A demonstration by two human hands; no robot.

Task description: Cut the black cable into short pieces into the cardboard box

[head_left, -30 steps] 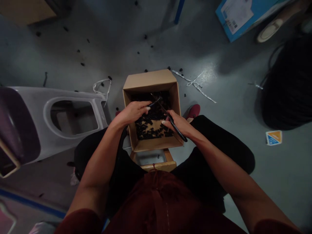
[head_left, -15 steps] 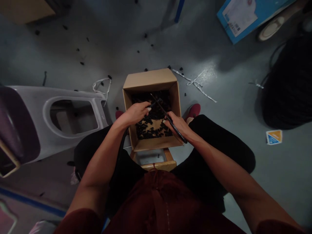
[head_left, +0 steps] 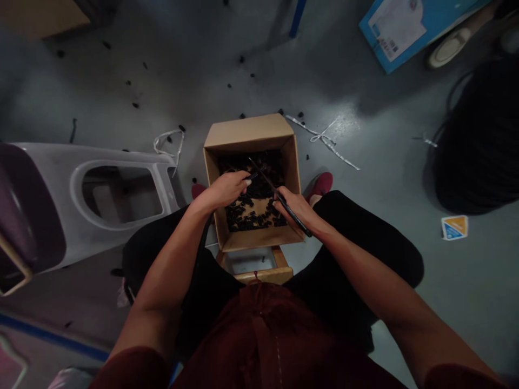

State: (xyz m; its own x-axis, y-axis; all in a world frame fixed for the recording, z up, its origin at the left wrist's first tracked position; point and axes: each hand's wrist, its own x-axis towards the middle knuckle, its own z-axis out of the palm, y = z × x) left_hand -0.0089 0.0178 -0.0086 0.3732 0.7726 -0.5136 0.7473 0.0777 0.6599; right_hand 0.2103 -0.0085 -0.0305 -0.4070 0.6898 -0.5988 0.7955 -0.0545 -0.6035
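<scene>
An open cardboard box [head_left: 252,135] stands between my knees, holding a heap of small black plastic pieces [head_left: 253,181]. A patch of its bare floor shows among them. My left hand [head_left: 227,190] is over the box, its fingers closed on a small black piece [head_left: 253,175]. My right hand [head_left: 294,209] grips a long, thin black rod [head_left: 292,217] that slants across the box, its far tip over the heap. The exact kind of rod and how it meets the left-hand piece cannot be made out.
Under the box is a wooden stool [head_left: 255,275]. Black pieces [head_left: 242,115] and white strapping [head_left: 322,140] lie on the grey floor. A white moulded plastic shell [head_left: 81,189] is at left, a blue carton [head_left: 389,29] at upper right, and a black coil [head_left: 476,140] at right.
My hands have drawn slightly closer together above the box. Less of the small black piece shows beyond my left fingers. The box has not moved.
</scene>
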